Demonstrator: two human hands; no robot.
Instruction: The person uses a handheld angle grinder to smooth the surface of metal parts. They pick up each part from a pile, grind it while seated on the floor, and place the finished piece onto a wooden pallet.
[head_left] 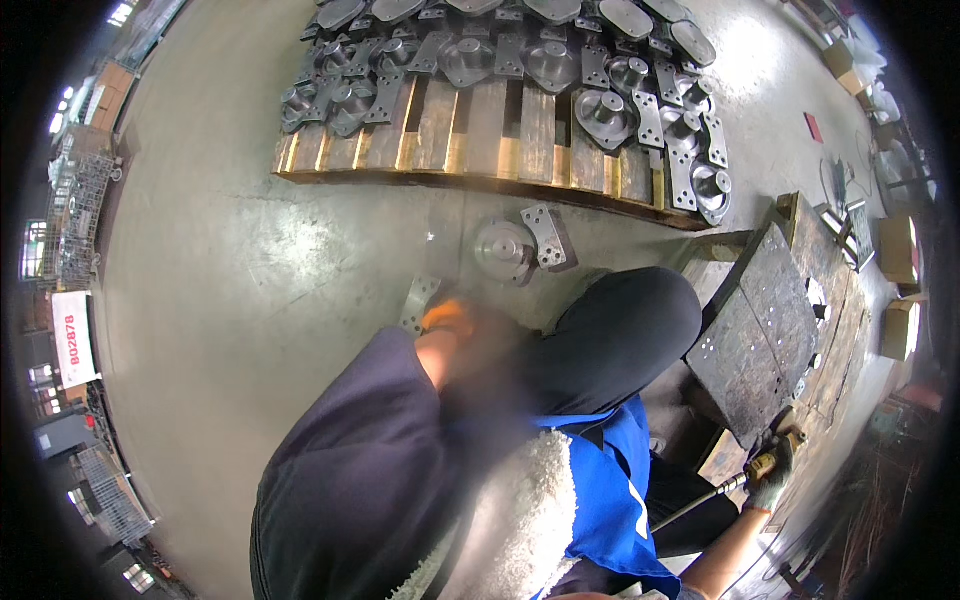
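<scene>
Left hand (450,316): plate (416,302) at its ten o'clock; grip, we can't tell!
Right hand (776,482): clasping our tool (762,466), view's four o'clock!

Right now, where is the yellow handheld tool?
The yellow tool is at the head view's lower right, in the right hand, near the dark metal plate.

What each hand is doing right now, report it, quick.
Left hand: beside a metal plate; blurred, so whether it is open or gripping cannot be told.
Right hand: closed, holding a yellow tool.
</scene>
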